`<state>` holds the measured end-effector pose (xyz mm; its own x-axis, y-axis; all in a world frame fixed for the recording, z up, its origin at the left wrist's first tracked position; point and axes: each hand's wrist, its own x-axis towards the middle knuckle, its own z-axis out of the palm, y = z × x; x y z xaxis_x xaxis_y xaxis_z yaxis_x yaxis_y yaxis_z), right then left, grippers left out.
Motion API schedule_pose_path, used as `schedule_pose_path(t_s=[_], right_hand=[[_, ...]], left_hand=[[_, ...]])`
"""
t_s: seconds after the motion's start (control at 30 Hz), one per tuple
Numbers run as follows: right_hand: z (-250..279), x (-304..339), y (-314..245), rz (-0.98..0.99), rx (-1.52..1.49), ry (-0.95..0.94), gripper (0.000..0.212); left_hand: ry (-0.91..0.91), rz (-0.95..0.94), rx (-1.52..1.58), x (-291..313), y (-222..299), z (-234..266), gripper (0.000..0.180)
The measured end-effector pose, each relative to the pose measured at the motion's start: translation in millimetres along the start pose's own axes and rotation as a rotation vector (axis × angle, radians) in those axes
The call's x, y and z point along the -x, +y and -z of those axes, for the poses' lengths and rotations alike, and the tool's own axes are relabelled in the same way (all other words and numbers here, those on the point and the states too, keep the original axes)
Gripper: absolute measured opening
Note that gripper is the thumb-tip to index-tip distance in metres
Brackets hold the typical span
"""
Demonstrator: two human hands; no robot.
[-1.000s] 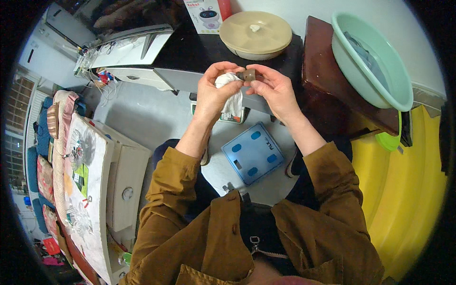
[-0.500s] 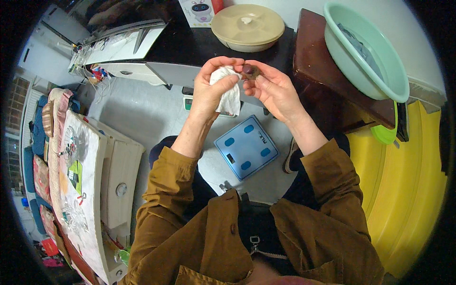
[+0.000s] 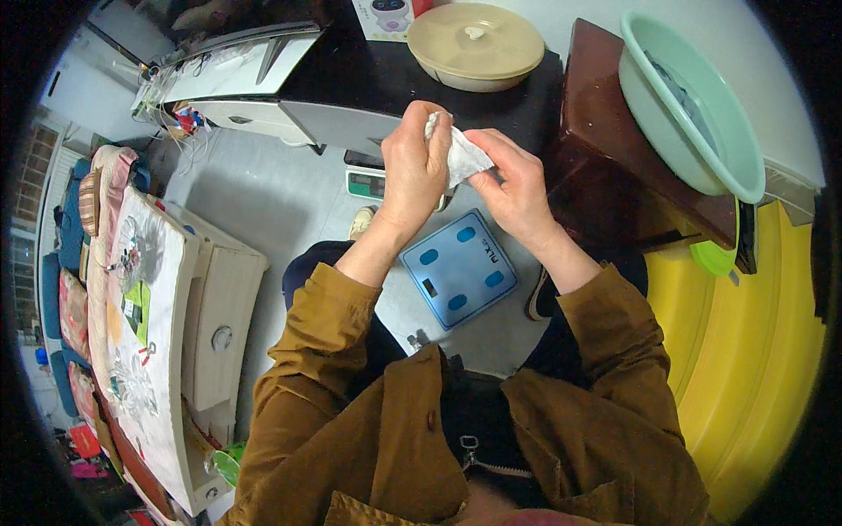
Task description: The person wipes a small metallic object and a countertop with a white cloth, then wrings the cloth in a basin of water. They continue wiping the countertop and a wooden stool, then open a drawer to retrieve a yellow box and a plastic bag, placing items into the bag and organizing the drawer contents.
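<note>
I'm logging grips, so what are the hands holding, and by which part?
A white cloth: the left hand grips its bunched left side; the right hand is at its right edge. Whether it hides anything cannot be told.

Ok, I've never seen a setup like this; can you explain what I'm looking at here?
There's no machine, only a person's bare hands. The view comes from the left of two fisheye cameras worn on the head, looking down, so straight edges bend. The left hand grips a white cloth; the right hand's fingers are against its other end. Whether anything is inside can't be seen. Beyond, a black cabinet top bears a beige lidded dish and a box. A blue scale lies on the floor.
</note>
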<state>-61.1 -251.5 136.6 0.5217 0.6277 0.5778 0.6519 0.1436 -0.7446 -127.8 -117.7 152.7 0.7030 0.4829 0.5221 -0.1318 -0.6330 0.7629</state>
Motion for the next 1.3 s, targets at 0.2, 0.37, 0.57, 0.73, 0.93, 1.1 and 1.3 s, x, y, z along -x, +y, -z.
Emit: schedule_pose_path(t_s=[0.2, 0.37, 0.57, 0.73, 0.93, 1.1, 1.3], right_hand=[[1.8, -3.3, -0.5, -0.314, -0.47, -0.007, 0.032], [9.2, -2.3, 8.7, -0.419, -0.843, -0.072, 0.036], [11.2, -0.5, 12.7, -0.444, -0.962, -0.063, 0.037], [7.3, -1.5, 11.2, -0.444, -0.956, -0.095, 0.037], [-2.0, 2.0, 10.4, -0.473, -0.918, -0.125, 0.036], [1.7, -3.3, 15.8, -0.465, -1.173, -0.141, 0.038], [2.8, -2.8, 19.9, -0.468, -1.284, -0.131, 0.036]], left_hand=[[-0.199, 0.504, 1.082, -12.3, -26.7, 12.2, 0.023], [-0.193, 0.512, 1.138, -13.7, -38.2, 20.9, 0.029], [-0.352, 0.317, 0.98, -5.3, -13.6, 20.8, 0.038], [-0.313, 0.043, 0.569, -0.6, -17.3, 14.1, 0.009], [-0.093, 0.233, 0.467, 3.8, -12.9, 7.2, 0.013], [-0.088, 0.552, 1.123, -6.6, -24.9, 9.3, 0.016], [-0.047, 0.509, 1.044, -7.0, -29.2, 13.3, 0.018]])
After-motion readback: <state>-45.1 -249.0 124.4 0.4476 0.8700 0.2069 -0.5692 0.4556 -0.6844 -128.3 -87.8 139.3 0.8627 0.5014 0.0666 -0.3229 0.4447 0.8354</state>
